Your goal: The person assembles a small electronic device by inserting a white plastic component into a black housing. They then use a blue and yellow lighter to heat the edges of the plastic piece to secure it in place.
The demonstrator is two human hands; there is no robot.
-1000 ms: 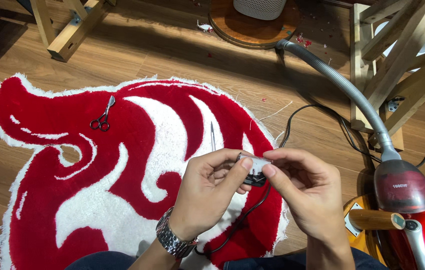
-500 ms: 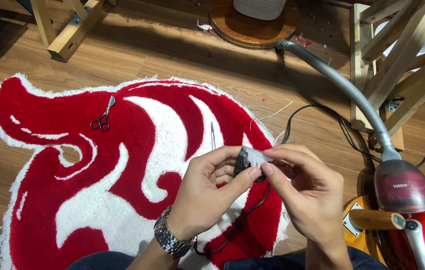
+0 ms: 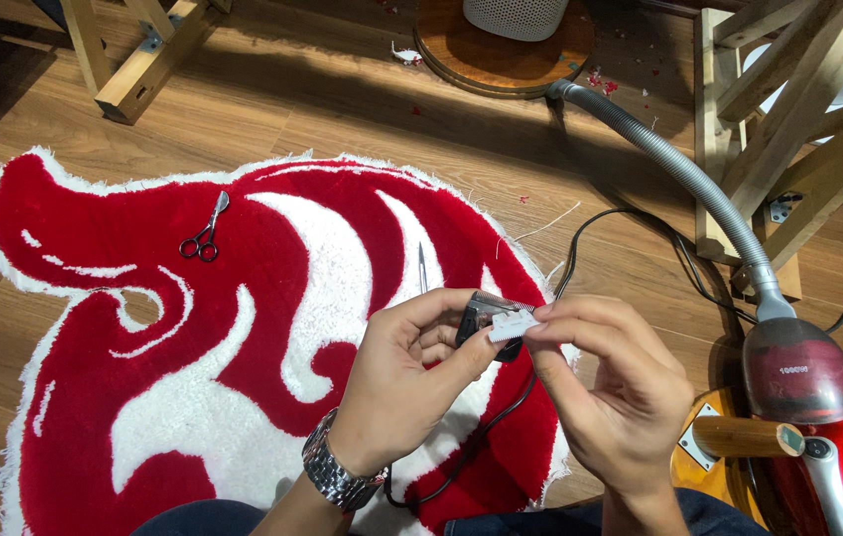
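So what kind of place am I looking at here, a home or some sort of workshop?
Probably a rug-making workshop or craft room. A red and white tufted rug lies on the wooden floor with small scissors on it, wooden frame legs stand nearby, and a red vacuum cleaner sits beside it.

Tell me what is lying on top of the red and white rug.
On the rug lie small red-handled scissors and thin tweezers. The left hand and right hand hold a corded black trimmer above it, hiding whatever rug lies beneath them.
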